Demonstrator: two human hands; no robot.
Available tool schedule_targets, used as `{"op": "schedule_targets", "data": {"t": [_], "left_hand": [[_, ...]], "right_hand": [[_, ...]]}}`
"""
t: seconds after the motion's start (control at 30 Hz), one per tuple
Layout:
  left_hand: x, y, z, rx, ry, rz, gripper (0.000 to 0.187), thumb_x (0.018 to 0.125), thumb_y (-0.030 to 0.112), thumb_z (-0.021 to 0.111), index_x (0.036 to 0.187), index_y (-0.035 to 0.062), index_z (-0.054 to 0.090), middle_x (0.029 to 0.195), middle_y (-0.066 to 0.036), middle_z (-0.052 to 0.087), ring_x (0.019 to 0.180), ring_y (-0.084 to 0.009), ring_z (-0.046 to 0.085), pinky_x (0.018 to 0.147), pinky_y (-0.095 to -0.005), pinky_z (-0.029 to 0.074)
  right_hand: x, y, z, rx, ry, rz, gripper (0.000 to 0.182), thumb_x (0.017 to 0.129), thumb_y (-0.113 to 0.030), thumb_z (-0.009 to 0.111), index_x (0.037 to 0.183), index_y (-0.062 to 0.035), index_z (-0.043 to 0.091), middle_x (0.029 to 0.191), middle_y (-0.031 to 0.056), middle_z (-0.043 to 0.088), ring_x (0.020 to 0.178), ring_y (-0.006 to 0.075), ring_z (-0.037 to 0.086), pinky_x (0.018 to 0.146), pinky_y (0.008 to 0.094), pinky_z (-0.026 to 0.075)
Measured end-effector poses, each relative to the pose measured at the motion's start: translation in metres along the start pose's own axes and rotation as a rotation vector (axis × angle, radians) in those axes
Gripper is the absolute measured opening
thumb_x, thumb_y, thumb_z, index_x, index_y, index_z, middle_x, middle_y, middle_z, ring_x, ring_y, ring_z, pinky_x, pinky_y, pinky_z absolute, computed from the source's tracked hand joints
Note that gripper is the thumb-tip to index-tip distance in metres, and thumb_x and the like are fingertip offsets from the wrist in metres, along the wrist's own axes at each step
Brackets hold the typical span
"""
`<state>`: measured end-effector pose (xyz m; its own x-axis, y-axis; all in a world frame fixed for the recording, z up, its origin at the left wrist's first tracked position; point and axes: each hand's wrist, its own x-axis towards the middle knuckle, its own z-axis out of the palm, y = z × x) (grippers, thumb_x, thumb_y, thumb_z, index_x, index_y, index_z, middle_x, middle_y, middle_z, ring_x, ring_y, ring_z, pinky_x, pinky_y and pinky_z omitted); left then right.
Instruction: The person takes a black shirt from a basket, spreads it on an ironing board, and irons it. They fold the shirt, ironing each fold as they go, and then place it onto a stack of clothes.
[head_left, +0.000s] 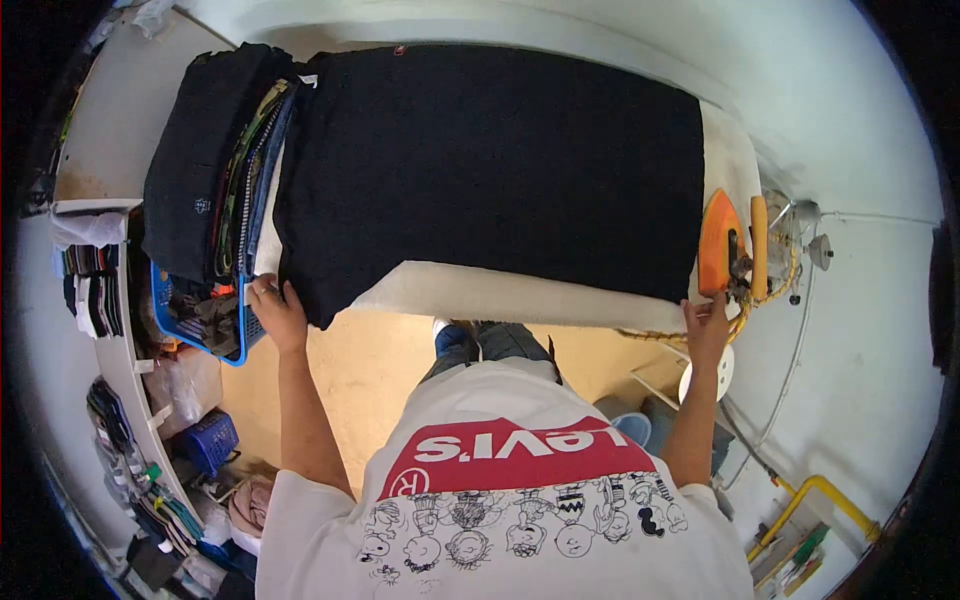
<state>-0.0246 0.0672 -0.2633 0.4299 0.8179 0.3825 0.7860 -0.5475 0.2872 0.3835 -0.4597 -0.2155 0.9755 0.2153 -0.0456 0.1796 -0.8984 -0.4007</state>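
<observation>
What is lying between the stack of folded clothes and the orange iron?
In the head view, the black garment lies spread over the ironing board between the stack of folded clothes and the orange iron.

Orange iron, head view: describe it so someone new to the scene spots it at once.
Start at the long white padded ironing board draped with a black garment. Follow it to its end by the right hand, past the garment's edge. The iron rests there on the bare padding, the only bright orange thing on the board, with a yellowish handle alongside.
</observation>
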Motion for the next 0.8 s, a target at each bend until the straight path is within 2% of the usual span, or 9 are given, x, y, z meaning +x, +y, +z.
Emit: {"op": "schedule_targets", "data": {"t": [0.07, 0.2, 0.23, 0.27, 0.33, 0.37, 0.47, 0.67, 0.8], "left_hand": [[0.007, 0.047, -0.011, 0.045, 0.105, 0.013, 0.025, 0.081, 0.01, 0.068, 0.103, 0.005, 0.056, 0.104, -0.014, 0.058, 0.099, -0.0401, 0.052, 0.085, -0.0483, 0.039], [-0.002, 0.119, -0.012, -0.125, -0.148, 0.294, 0.031, 0.076, 0.019, 0.075, 0.102, 0.0103, 0.06, 0.104, -0.009, 0.058, 0.104, -0.0307, 0.052, 0.092, -0.0463, 0.036], [-0.004, 0.135, -0.014, -0.103, -0.248, 0.297, 0.032, 0.075, 0.02, 0.076, 0.101, 0.0109, 0.061, 0.104, -0.008, 0.058, 0.106, -0.0295, 0.051, 0.094, -0.0462, 0.035], [-0.005, 0.147, -0.015, -0.085, -0.347, 0.297, 0.032, 0.074, 0.022, 0.077, 0.1, 0.0114, 0.063, 0.105, -0.007, 0.058, 0.107, -0.0283, 0.051, 0.096, -0.0462, 0.034], [-0.011, 0.146, -0.007, -0.069, -0.365, 0.286, 0.028, 0.075, 0.021, 0.076, 0.098, 0.011, 0.065, 0.104, -0.005, 0.058, 0.107, -0.0272, 0.051, 0.098, -0.0456, 0.034], [-0.013, 0.143, -0.005, -0.073, -0.359, 0.295, 0.025, 0.075, 0.02, 0.075, 0.096, 0.0109, 0.065, 0.104, -0.005, 0.058, 0.107, -0.0265, 0.052, 0.098, -0.0455, 0.034], [-0.014, 0.136, -0.003, -0.094, -0.334, 0.286, 0.019, 0.077, 0.016, 0.073, 0.093, 0.0107, 0.065, 0.104, -0.004, 0.058, 0.107, -0.0255, 0.052, 0.097, -0.045, 0.035], [-0.008, 0.123, -0.022, -0.135, -0.367, 0.347, 0.014, 0.077, 0.012, 0.07, 0.089, 0.0105, 0.065, 0.103, -0.004, 0.059, 0.108, -0.0244, 0.053, 0.097, -0.0445, 0.036], [-0.002, 0.121, -0.027, -0.177, -0.401, 0.405, 0.014, 0.077, 0.012, 0.071, 0.089, 0.0101, 0.065, 0.102, -0.004, 0.059, 0.106, -0.0245, 0.054, 0.097, -0.0451, 0.036]], "right_hand": [[0.021, 0.017, -0.013, 0.157, 0.177, -0.107, 0.035, 0.083, -0.016, 0.076, 0.11, -0.0042, 0.058, 0.089, 0.0118, 0.064, 0.073, 0.0241, 0.062, 0.069, 0.0365, 0.049], [0.09, 0.012, -0.066, -0.108, 0.463, -0.271, 0.041, 0.083, -0.017, 0.077, 0.116, -0.0006, 0.059, 0.095, 0.01, 0.061, 0.088, 0.0196, 0.058, 0.079, 0.033, 0.048], [0.114, 0.028, -0.062, 0.069, 0.373, -0.327, 0.04, 0.086, -0.02, 0.075, 0.117, -0.0023, 0.057, 0.087, 0.0052, 0.059, 0.073, 0.015, 0.056, 0.064, 0.0293, 0.048], [0.122, 0.025, -0.061, 0.072, 0.363, -0.349, 0.04, 0.086, -0.02, 0.075, 0.117, -0.0023, 0.057, 0.087, 0.0052, 0.059, 0.073, 0.015, 0.056, 0.064, 0.0293, 0.048], [0.135, 0.011, -0.064, 0.564, -0.162, 0.137, 0.038, 0.089, -0.027, 0.072, 0.116, -0.0049, 0.057, 0.076, -0.0002, 0.055, 0.056, 0.0084, 0.049, 0.047, 0.0244, 0.04], [0.14, 0.001, -0.063, 0.51, -0.16, 0.237, 0.039, 0.092, -0.037, 0.068, 0.114, -0.0066, 0.057, 0.068, -0.0037, 0.051, 0.046, 0.0039, 0.042, 0.038, 0.0207, 0.031], [0.141, -0.034, -0.072, 0.332, -0.241, 0.194, 0.04, 0.093, -0.047, 0.062, 0.102, -0.0084, 0.056, 0.061, -0.0037, 0.046, 0.045, 0.0066, 0.044, 0.039, 0.0229, 0.034], [0.134, -0.177, -0.045, 0.398, -0.297, -0.06, 0.049, 0.091, -0.045, 0.065, 0.117, -0.0044, 0.062, 0.072, -0.0006, 0.056, 0.056, 0.0055, 0.045, 0.048, 0.0213, 0.033], [0.117, -0.271, 0.015, 0.155, -0.429, -0.306, 0.056, 0.089, -0.048, 0.065, 0.117, 0.0003, 0.062, 0.09, 0.0134, 0.069, 0.076, 0.0202, 0.065, 0.067, 0.0333, 0.05]]}}
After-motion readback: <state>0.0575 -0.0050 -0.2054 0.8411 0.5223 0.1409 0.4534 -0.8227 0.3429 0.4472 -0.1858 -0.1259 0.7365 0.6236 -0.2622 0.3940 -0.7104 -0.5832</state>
